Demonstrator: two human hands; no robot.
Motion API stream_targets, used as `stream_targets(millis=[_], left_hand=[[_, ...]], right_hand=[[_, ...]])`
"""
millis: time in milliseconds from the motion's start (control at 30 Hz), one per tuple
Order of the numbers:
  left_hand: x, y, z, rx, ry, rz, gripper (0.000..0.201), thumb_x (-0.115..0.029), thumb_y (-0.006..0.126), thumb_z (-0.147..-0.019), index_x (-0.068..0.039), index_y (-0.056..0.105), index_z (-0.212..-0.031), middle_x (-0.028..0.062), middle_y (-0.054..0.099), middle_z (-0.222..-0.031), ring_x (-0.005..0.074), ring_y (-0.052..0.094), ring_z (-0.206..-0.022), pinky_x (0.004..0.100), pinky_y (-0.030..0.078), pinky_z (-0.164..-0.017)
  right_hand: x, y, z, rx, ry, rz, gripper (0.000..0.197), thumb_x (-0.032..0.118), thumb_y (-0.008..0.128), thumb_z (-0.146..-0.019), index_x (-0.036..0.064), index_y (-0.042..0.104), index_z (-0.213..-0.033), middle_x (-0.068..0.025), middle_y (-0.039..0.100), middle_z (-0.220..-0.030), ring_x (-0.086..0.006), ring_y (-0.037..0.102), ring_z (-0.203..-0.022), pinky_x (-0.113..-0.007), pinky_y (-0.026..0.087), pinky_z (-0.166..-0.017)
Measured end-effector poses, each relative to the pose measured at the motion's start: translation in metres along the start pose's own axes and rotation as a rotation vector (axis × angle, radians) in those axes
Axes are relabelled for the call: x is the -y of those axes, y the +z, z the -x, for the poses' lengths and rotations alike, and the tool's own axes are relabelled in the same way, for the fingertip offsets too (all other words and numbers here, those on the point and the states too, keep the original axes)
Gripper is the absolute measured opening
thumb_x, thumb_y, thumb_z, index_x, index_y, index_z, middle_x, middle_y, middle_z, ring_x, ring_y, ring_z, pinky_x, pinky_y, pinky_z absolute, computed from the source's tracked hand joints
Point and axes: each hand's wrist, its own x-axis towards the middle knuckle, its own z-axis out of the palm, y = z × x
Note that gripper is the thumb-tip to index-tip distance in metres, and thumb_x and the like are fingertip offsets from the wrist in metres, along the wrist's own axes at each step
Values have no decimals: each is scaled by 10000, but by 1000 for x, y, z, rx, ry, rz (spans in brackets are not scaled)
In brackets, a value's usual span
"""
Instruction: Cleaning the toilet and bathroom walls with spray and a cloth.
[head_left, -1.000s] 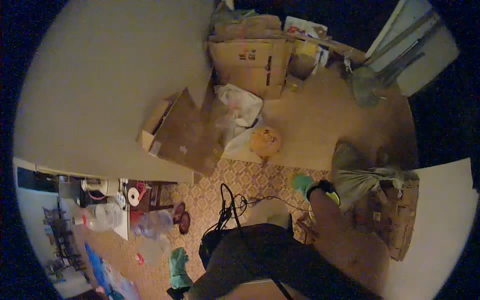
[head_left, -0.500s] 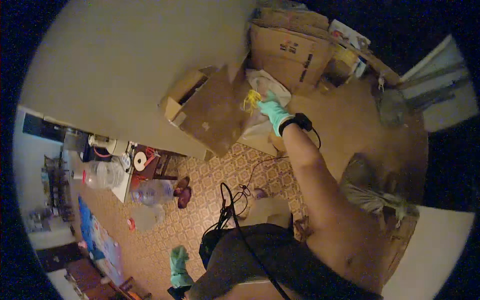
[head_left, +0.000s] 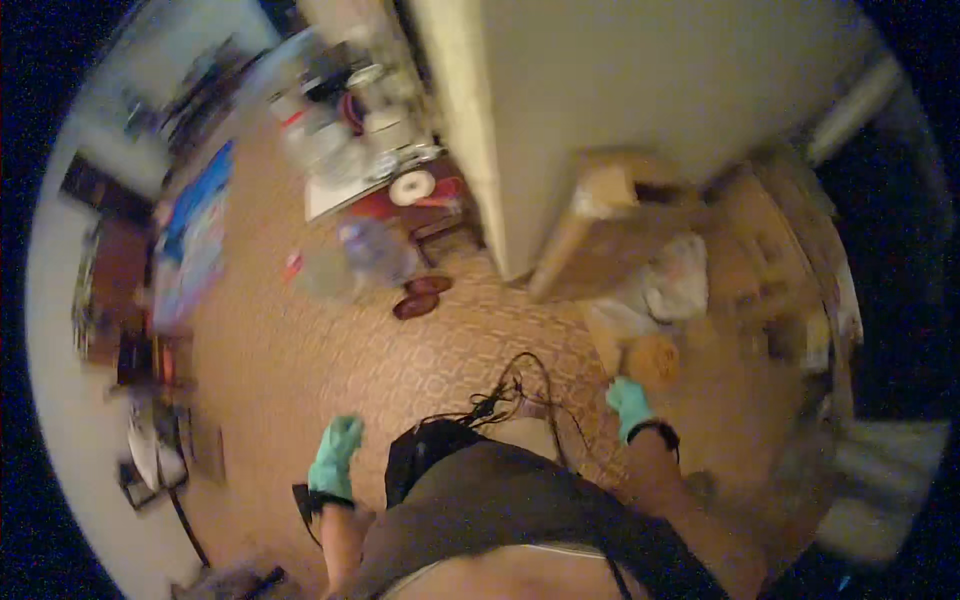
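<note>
While the gloved right hand (head_left: pixel 628 405) hangs loosely open just below a round orange thing (head_left: pixel 651 359) at four o'clock, the gloved left hand (head_left: pixel 336 458) hangs empty, fingers loose, at seven o'clock over the patterned floor (head_left: pixel 330 350).

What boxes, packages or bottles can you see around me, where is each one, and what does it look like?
Open box: by the wall corner, brown cardboard, flaps up.
Stacked boxes: far right, brown cardboard, blurred.
Plastic bag: beside the open box, crumpled, whitish.
Bottles: on the patterned floor, clear plastic, rounded.
Tape roll: on the cluttered low table, white ring.
</note>
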Motion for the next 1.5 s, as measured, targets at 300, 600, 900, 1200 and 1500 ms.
stream_targets(millis=[300, 600, 900, 1200, 1500], left_hand=[[341, -79, -24, -77, -243, 620, 245, -314, 693, -880, -83, 649, -815, -6, 581, -659, 135, 535, -556, 314, 427, -505], [652, -273, -56, -104, -558, 427, 137, -244, 589, -903, -147, 630, -815, 20, 605, -762, 174, 562, -633, 359, 440, -538], [717, -412, -202, -138, -622, 336, 156, -215, 583, -873, -163, 725, -911, 38, 706, -981, 237, 675, -856, 425, 532, -666], [716, -508, -318, 137, -710, -173, 292, -259, 596, -854, -165, 704, -1109, 107, 685, -1147, 320, 648, -1082, 511, 530, -870], [787, -731, -553, 85, -495, -291, 327, -309, 516, -890, -137, 700, -1098, 154, 671, -1162, 332, 639, -1096, 505, 506, -915]], right_hand=[[-134, 216, 7, -148, 249, 510, 191, 250, 522, -883, 122, 586, -1010, -94, 624, -885, -292, 599, -776, -459, 522, -690], [-253, 620, -25, -4, 147, 514, 228, 185, 570, -940, 29, 590, -1105, -154, 635, -985, -311, 630, -844, -434, 553, -713], [-309, 1051, -84, 452, 1, 683, 266, 150, 593, -940, 35, 583, -1179, -108, 645, -1020, -230, 648, -819, -356, 566, -706], [-254, 1557, -32, 957, -457, 695, 281, 109, 575, -962, 15, 565, -1226, -69, 649, -1051, -131, 627, -843, -280, 536, -765], [-280, 1863, -91, 1072, -738, 603, 298, 54, 553, -959, -20, 553, -1248, -107, 656, -1097, -155, 642, -882, -279, 526, -794]])
